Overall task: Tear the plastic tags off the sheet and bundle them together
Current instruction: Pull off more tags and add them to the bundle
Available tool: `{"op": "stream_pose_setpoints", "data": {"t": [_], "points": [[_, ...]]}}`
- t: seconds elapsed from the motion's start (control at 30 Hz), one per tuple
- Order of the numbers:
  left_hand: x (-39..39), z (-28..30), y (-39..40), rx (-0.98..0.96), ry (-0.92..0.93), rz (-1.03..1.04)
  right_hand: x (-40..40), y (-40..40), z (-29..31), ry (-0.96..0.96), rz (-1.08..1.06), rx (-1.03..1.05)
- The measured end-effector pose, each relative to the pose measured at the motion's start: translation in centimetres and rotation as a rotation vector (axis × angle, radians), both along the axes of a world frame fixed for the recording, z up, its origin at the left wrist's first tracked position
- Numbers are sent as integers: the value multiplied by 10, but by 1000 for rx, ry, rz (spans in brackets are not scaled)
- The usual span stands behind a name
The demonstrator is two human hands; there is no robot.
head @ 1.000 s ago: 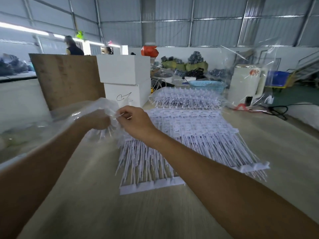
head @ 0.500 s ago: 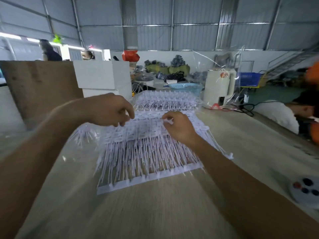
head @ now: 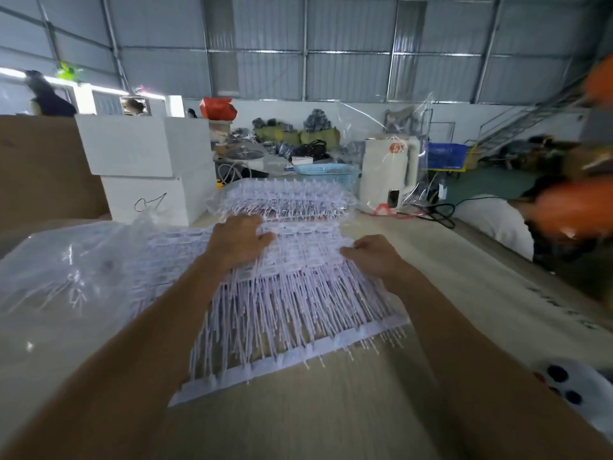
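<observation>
Left hand [head: 239,241]: lying flat, fingers spread, pressing on the white plastic tag sheet [head: 285,313].
Right hand [head: 373,257]: fingers curling, gripping the sheet's right edge.
Sheet: lying on the beige worktop [head: 315,413].

A single head-worn wide-angle view was provided. It was directed forward and downward across the surface [head: 331,410], close to both forearms, with the hall's far wall included at the top.
</observation>
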State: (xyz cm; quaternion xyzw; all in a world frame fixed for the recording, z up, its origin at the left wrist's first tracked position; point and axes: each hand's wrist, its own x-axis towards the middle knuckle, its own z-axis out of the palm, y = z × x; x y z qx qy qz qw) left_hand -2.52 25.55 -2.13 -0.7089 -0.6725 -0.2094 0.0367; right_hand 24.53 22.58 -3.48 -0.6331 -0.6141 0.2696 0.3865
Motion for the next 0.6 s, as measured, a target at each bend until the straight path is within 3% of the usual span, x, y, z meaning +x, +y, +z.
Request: {"op": "stream_pose_setpoints", "data": {"t": [0.33, 0.47, 0.6], "points": [[10, 18, -1, 104, -364, -15, 1, 4, 8, 111, -43, 97], [11, 36, -15, 161, -308, -102, -2, -2, 16, 221, 15, 177], [14, 57, -39, 327, -213, -198, -3, -19, 39, 535, 111, 225]]}}
